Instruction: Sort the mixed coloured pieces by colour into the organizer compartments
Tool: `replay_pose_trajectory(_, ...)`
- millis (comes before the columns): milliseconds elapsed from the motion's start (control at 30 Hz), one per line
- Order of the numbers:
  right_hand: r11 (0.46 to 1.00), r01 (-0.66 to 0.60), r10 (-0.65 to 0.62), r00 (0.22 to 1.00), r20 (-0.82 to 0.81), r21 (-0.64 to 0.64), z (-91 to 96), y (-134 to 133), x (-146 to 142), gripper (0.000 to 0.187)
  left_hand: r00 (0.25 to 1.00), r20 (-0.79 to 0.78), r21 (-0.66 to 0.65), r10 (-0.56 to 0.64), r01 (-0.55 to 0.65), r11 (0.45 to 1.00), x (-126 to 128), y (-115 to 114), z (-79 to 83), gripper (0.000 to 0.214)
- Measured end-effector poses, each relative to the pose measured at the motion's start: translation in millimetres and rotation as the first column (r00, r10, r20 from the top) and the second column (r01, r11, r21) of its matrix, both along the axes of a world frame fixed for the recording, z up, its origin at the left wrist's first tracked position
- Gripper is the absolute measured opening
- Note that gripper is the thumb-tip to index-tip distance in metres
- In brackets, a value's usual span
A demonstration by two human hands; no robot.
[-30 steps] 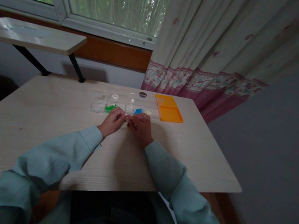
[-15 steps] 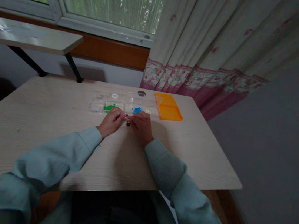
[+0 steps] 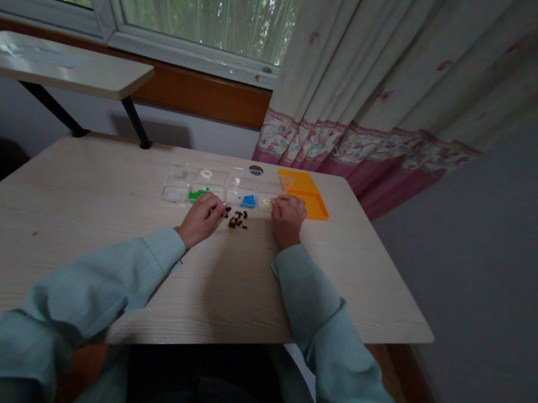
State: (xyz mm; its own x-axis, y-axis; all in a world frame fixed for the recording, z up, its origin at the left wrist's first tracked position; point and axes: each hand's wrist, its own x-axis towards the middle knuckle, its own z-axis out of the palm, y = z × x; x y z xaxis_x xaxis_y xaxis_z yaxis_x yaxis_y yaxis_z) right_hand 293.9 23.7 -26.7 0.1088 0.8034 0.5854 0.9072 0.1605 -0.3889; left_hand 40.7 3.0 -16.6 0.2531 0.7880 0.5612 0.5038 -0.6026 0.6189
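Observation:
My left hand (image 3: 202,218) rests on the table with its fingers curled together beside several small dark brown pieces (image 3: 239,214); what its fingertips pinch, if anything, is too small to make out. A small dark and yellow block (image 3: 232,223) lies among the brown pieces. My right hand (image 3: 288,220) reaches to the right end of a clear compartment box, its fingertips together at some pale yellow pieces (image 3: 266,204). Anything between them is hidden. Blue pieces (image 3: 248,200) and green pieces (image 3: 198,194) lie in other compartments of the clear box (image 3: 176,196).
An open orange case (image 3: 313,203) lies right of the clear box, close behind my right hand. At the back left, a raised shelf (image 3: 111,73) stands on black legs. A patterned curtain (image 3: 340,131) hangs behind the wooden table (image 3: 338,279), beside a window.
My right hand has moved away from my left hand, rightward to the pale yellow pieces. The brown pieces between the hands are now uncovered. My left hand has stayed nearly in place.

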Motion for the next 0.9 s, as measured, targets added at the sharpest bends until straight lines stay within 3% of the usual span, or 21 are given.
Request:
replay_pose_trajectory(267, 0.999, 0.008, -0.007, 1.000, -0.029, 0.049, 0.8, 0, -1, 0.028, 0.999, -0.049, 0.048, -0.013, 0.015, 0.999, -1, 2, -2.1, 0.029)
replay_pose_trajectory(433, 0.998, -0.038, 0.039, 0.999, -0.018, 0.057, 2.1, -3, -7, 0.026, 0.977, -0.203, 0.071, -0.066, 0.082, 0.994, 3, -3, -0.3, 0.020)
replay_pose_trajectory(567, 0.994, -0.082, 0.084, 0.996, -0.020, 0.071, 1.3, -4, -13, 0.025, 0.931, -0.356, 0.083, -0.080, 0.117, 0.990, 8, -8, 0.8, 0.027)
replay_pose_trajectory(900, 0.990, -0.125, 0.126, 0.992, -0.005, 0.066, 5.6, -7, -19, 0.024, 0.878, -0.478, 0.103, 0.018, 0.036, 0.994, 11, -12, 1.2, 0.026)
